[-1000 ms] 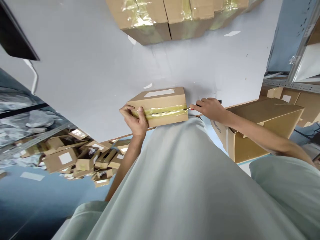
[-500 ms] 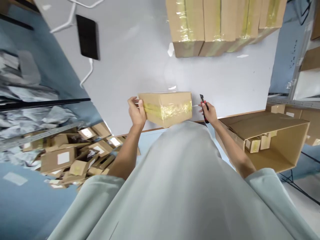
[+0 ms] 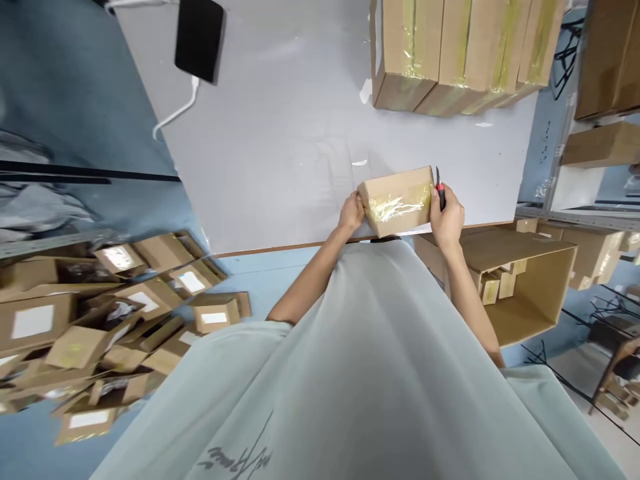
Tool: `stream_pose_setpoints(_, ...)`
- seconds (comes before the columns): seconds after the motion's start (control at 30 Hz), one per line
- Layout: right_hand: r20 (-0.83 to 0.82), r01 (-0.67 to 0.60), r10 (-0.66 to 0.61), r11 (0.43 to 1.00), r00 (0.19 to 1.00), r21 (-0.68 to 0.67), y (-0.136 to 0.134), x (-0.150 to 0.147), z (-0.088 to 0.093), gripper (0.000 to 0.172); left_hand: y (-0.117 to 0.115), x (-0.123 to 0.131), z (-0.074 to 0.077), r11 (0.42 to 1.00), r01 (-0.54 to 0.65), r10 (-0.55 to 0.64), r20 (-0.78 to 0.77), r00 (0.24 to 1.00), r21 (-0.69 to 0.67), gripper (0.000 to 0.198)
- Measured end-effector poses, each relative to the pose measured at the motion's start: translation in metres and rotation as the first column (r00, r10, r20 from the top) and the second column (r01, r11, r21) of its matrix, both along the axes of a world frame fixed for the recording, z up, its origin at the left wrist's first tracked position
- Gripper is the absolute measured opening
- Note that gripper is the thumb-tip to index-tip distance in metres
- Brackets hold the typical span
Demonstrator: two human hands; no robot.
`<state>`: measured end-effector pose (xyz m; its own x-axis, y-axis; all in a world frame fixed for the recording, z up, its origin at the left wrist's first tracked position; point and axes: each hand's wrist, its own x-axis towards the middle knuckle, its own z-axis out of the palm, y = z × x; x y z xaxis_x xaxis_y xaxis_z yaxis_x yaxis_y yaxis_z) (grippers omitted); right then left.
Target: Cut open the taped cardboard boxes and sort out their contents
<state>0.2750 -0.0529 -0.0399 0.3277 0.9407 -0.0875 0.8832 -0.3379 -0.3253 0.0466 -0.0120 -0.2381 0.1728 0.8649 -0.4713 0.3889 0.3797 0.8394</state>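
Held between both hands, at the near edge of the table [image 3: 265,167]: a small carton [image 3: 400,203], with yellow-taped face turned to the near side, longer from left to right, right end slightly farther. Grasped at its left side with the left hand [image 3: 352,212]. In the right hand [image 3: 449,217], firmly enclosed at the carton's right side, a red-and-black cutter [image 3: 441,191], blade pointing far. On the shirt [image 3: 375,373], grey script [image 3: 240,461], too unclear for reading. Far right, a row of taped cartons [image 3: 453,47]. To the right, a large open box [image 3: 545,293] with smaller cartons [image 3: 506,285] inside. To the left, a pile of cartons [image 3: 75,347], several open, with white labels [image 3: 33,322] too small for reading.
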Motion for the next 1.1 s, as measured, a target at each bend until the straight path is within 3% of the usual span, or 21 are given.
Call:
stream_pose_setpoints(0.1, 0.11, 0.019, -0.022, 1.0, 0.994, 0.025, -0.003, 0.0, -0.019, 0.07, -0.001, -0.005, 0.02, 0.999, -0.024, 0.027, -0.07, 0.997, 0.041, 0.036)
stream_pose_setpoints(0.17, 0.175, 0.003, -0.005, 1.0, 0.985, 0.011, -0.007, -0.002, -0.031, 0.072, 0.0, -0.018, 0.045, 0.967, -0.08, 0.083, -0.001, 0.997, 0.241, 0.031)
stream_pose_setpoints(0.23, 0.238, -0.022, 0.027, 0.999, 0.971, -0.025, -0.009, -0.003, -0.037, 0.073, 0.003, -0.03, 0.075, 0.936, -0.13, 0.093, 0.124, 0.988, 0.328, 0.03)
stream_pose_setpoints(0.33, 0.274, -0.053, 0.065, 0.997, 0.96, -0.05, -0.008, 0.0, -0.034, 0.071, 0.01, -0.039, 0.115, 0.938, -0.069, 0.003, 0.191, 0.982, 0.339, 0.024)
stream_pose_setpoints(0.43, 0.224, -0.03, 0.025, 0.999, 0.974, 0.023, -0.006, 0.003, -0.015, 0.068, 0.015, -0.042, 0.136, 0.946, -0.023, -0.036, 0.174, 0.984, 0.324, 0.018)
stream_pose_setpoints(0.57, 0.056, -0.054, 0.049, 0.995, 0.997, 0.082, -0.018, -0.018, 0.019, 0.062, 0.014, -0.044, 0.139, 0.955, -0.012, -0.045, 0.183, 0.982, 0.297, 0.022)
stream_pose_setpoints(0.67, -0.152, -0.145, 0.139, 0.989, 0.979, -0.032, -0.033, -0.05, 0.03, 0.049, 0.013, -0.044, 0.135, 0.951, -0.023, -0.042, 0.203, 0.978, 0.309, 0.021)
stream_pose_setpoints(0.77, -0.268, -0.246, 0.198, 0.956, 0.943, -0.162, -0.042, -0.079, 0.029, 0.038, 0.013, -0.043, 0.13, 0.947, -0.038, -0.033, 0.216, 0.976, 0.318, 0.023)
stream_pose_setpoints(1.1, -0.089, -0.284, 0.269, 0.895, 0.959, -0.343, -0.037, -0.109, 0.047, 0.042, 0.014, -0.037, 0.121, 0.943, -0.065, -0.011, 0.223, 0.975, 0.328, 0.024)
